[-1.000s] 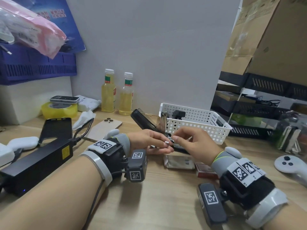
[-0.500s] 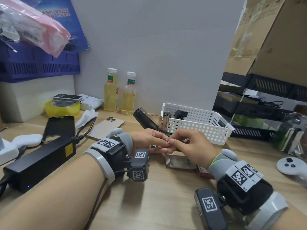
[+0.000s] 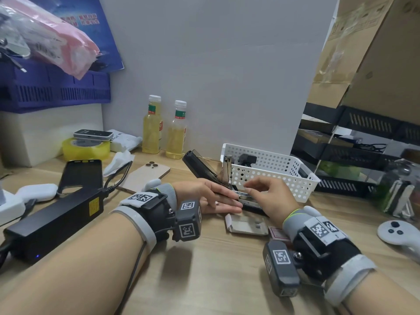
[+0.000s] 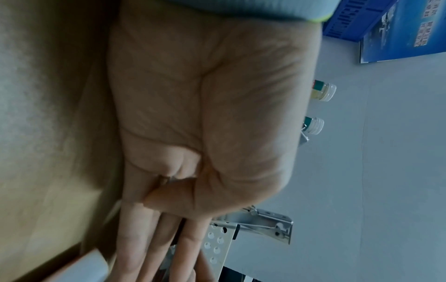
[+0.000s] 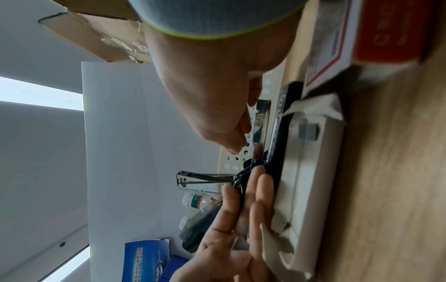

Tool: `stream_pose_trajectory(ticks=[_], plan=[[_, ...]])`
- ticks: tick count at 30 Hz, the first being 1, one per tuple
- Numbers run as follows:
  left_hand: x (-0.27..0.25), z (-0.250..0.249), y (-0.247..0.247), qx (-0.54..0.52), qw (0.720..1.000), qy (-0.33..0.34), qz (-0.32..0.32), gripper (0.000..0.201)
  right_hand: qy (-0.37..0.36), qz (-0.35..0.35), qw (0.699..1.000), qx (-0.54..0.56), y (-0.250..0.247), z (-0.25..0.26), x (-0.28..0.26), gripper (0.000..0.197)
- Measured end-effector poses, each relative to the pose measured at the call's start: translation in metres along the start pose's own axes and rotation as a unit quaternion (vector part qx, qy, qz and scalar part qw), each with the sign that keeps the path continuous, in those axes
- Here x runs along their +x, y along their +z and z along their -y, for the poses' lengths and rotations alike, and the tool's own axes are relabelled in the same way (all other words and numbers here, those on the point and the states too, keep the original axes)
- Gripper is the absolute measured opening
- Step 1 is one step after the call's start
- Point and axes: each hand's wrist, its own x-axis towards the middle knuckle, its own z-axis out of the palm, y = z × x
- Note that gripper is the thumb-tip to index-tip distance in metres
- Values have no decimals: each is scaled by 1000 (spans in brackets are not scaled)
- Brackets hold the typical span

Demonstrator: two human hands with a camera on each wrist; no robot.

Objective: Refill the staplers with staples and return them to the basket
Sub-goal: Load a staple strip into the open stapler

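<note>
A black stapler point(image 3: 251, 202) lies open on the desk, its lid point(image 3: 197, 164) swung back and its metal arm point(image 3: 227, 169) standing up. My left hand point(image 3: 227, 200) rests against the stapler's near side with straight fingers point(image 5: 262, 190). My right hand point(image 3: 252, 189) hovers just above the silver magazine point(image 5: 262, 122), fingers loosely curled; I see nothing in them. Behind stands the white basket point(image 3: 293, 176) with a second black stapler point(image 3: 247, 159) inside. An open staple tray point(image 3: 247, 225) and its red box point(image 3: 278, 233) lie in front of the stapler.
Two bottles of yellow liquid point(image 3: 163, 130) stand at the back wall. A gold phone point(image 3: 145, 176), a black power brick point(image 3: 52, 221) with cable and a tape roll point(image 3: 86, 148) fill the left. A white controller point(image 3: 400, 231) lies right; black shelves point(image 3: 354, 155) stand beyond the basket.
My right hand's fingertips have come off the stapler's magazine and drawn slightly right and up. The left hand's fingers have straightened along the stapler.
</note>
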Motion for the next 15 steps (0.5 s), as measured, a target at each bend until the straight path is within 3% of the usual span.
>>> stream_pose_trajectory(ticks=[15], plan=[[2,4,-5,11,1000,13,20,41,30,41,998,-36,9,-6,9,8]])
